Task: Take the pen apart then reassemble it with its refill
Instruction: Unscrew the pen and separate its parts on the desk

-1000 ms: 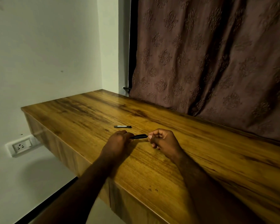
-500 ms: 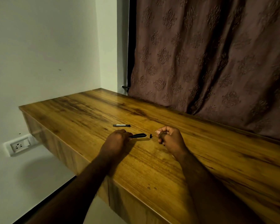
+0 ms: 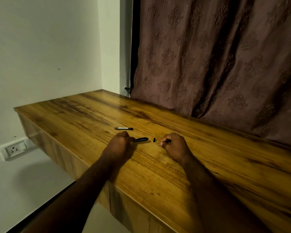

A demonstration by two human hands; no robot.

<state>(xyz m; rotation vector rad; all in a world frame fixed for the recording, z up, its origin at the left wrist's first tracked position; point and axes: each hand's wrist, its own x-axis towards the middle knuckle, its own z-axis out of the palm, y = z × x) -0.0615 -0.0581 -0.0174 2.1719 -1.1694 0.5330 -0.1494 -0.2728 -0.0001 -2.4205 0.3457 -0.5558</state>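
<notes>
My left hand (image 3: 118, 145) is closed on one end of a black pen barrel (image 3: 140, 140), which sticks out to the right just above the wooden table (image 3: 158, 165). A small black end piece (image 3: 154, 139) lies on the table just past the barrel's free end. My right hand (image 3: 175, 146) rests to the right of it, apart from the pen, with its fingers curled in. Whether anything is pinched inside them is hidden. A second black pen part with a pale label (image 3: 124, 128) lies flat on the table behind my left hand.
A patterned brown curtain (image 3: 217, 64) hangs along the table's far edge. A white wall with a socket (image 3: 13, 149) lies to the left, below the table's left end. The table's front edge runs diagonally under my forearms.
My right hand has drawn away to the right from the barrel's end. The small black piece has come off and now lies on the table between my hands.
</notes>
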